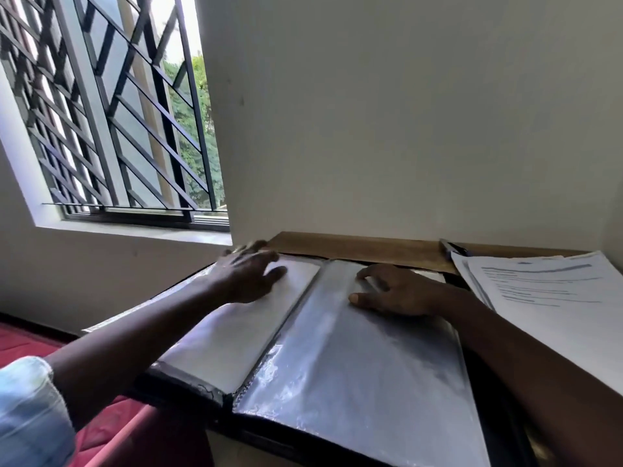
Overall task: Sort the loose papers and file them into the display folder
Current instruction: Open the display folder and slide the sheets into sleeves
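Note:
A black display folder (354, 358) lies open on a wooden table, its clear plastic sleeves shining. The left page holds a white sheet (232, 335). My left hand (249, 274) lies near the top of that left page with fingers spread, slightly blurred. My right hand (394, 291) rests flat on the upper part of the right sleeve, fingers pointing left. A stack of printed loose papers (553, 298) sits to the right of the folder, partly under my right forearm.
The wooden table (371, 247) stands against a pale wall. A dark pen-like object (453, 247) lies at the back behind the papers. A barred window (111, 112) is at the left, and red bedding (30, 342) lies below left.

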Tool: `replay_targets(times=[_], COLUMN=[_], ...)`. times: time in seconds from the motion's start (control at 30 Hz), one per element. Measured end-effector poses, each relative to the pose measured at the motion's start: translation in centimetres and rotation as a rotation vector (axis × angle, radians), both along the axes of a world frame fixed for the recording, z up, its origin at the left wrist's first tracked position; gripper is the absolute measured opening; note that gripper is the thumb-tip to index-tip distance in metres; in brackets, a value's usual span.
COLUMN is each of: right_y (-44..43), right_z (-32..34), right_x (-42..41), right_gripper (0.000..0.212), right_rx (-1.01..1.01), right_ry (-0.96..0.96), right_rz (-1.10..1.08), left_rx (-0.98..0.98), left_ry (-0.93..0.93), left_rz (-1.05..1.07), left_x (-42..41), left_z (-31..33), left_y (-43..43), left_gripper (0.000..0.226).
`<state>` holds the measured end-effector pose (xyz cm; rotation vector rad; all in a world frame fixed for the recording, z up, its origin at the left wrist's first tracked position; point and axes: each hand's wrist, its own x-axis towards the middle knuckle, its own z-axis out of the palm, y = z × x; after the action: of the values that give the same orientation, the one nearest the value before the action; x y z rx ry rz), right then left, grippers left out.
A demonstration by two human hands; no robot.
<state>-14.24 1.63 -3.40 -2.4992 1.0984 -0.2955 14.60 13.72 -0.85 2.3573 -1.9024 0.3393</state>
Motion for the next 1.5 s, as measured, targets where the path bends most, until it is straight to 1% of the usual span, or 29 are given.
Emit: replay_targets(times=[0.07, 0.1, 0.13, 0.17, 0.27, 0.33, 0.43, 0.53, 0.6, 0.67, 0.73, 0.77, 0.83, 0.87, 0.93, 0.97, 1.07, 1.13, 1.23, 1.3, 1.37, 1.47, 1.5], right_y=[0.0, 0.1, 0.0, 0.0, -0.5, -1.2, -2.6, -3.8, -4.6, -5.3, -6.1, -6.3, -6.6, -6.6, -6.5, -6.4, -6.3, -6.2, -6.5, -6.7, -6.8, -6.9, -7.0], right_z=[0.0, -0.1, -0.1, -0.1, 0.1, 0.1, 0.2, 0.9, 1.6, 2.3, 2.6, 2.5, 1.8, 1.4, 0.8, 0.6, 0.5, 0.5, 0.7, 0.8, 0.8, 0.7, 0.7], right_x=[-0.1, -0.2, -0.2, -0.3, -0.3, -0.4, -1.4, -3.7, -6.0, -8.8, -11.5, -12.9, -14.5, -14.9, -15.0, -14.9, -14.3, -13.9, -13.5, -13.3, -13.6, -14.1, -14.4], right_gripper=[0.083, 0.082, 0.082, 0.082, 0.070, 0.060, 0.053, 0.053, 0.046, 0.041, 0.041, 0.043, 0.053, 0.058, 0.061, 0.061, 0.059, 0.053, 0.046, 0.045, 0.045, 0.047, 0.050], right_rx=[0.007, 0.006, 0.000, -0.011, -0.061, -0.167, -0.341, -0.431, -0.442, -0.446, -0.401, -0.347, -0.210, -0.162, -0.159, -0.176, -0.226, -0.249, -0.271, -0.284, -0.288, -0.282, -0.243], right_ry=[-0.015, -0.020, -0.019, -0.021, -0.036, -0.033, -0.015, 0.006, -0.033, -0.128, -0.181, -0.182, -0.153, -0.135, -0.104, -0.083, 0.034, 0.106, 0.164, 0.139, 0.081, -0.065, -0.123], right_rz=[-0.005, -0.006, -0.008, -0.013, -0.038, -0.068, -0.121, -0.274, -0.411, -0.561, -0.704, -0.755, -0.762, -0.736, -0.695, -0.690, -0.680, -0.670, -0.688, -0.705, -0.725, -0.740, -0.751], left_rx=[0.085, 0.157, 0.217, 0.255, 0.246, 0.235, 0.210, 0.185, 0.173, 0.158, 0.161, 0.173, 0.194, 0.194, 0.153, 0.132, 0.121, 0.138, 0.103, 0.066, 0.053, 0.031, 0.032], left_ry=[0.200, 0.245, 0.243, 0.226, 0.218, 0.209, 0.183, 0.186, 0.185, 0.168, 0.136, 0.113, 0.079, 0.075, 0.073, 0.080, 0.146, 0.169, 0.148, 0.131, 0.159, 0.224, 0.240], left_rz=[-0.186, -0.239, -0.260, -0.267, -0.269, -0.265, -0.239, -0.233, -0.229, -0.238, -0.232, -0.225, -0.204, -0.199, -0.217, -0.235, -0.315, -0.386, -0.497, -0.565, -0.597, -0.600, -0.601], left_x=[-2.9, -4.3, -5.4, -6.1, -6.4, -6.2, -6.0, -5.7, -5.8, -6.0, -6.1, -6.4, -7.0, -7.6, -9.3, -10.2, -13.7, -16.2, -18.9, -19.5, -19.2, -18.5, -18.4], left_z=[0.0, -0.3, -0.7, -1.3, -2.6, -2.7, -2.6, -2.6, -2.6, -2.5, -2.3, -2.1, -1.5, -1.3, -1.0, -1.1, -1.1, -1.2, -2.4, -3.1, -3.3, -3.4, -3.4], left_y=[0.1, 0.1, 0.0, -0.4, -2.1, -3.7, -6.5, -9.3, -10.7, -11.7, -12.1, -12.5, -13.1, -13.4, -14.1, -14.3, -14.9, -15.3, -15.4, -15.2, -15.1, -14.9, -14.8], left_gripper=[0.073, 0.086, 0.095, 0.098, 0.102, 0.104, 0.100, 0.093, 0.088, 0.084, 0.080, 0.078, 0.074, 0.068, 0.051, 0.048, 0.059, 0.065, 0.058, 0.050, 0.048, 0.048, 0.047])
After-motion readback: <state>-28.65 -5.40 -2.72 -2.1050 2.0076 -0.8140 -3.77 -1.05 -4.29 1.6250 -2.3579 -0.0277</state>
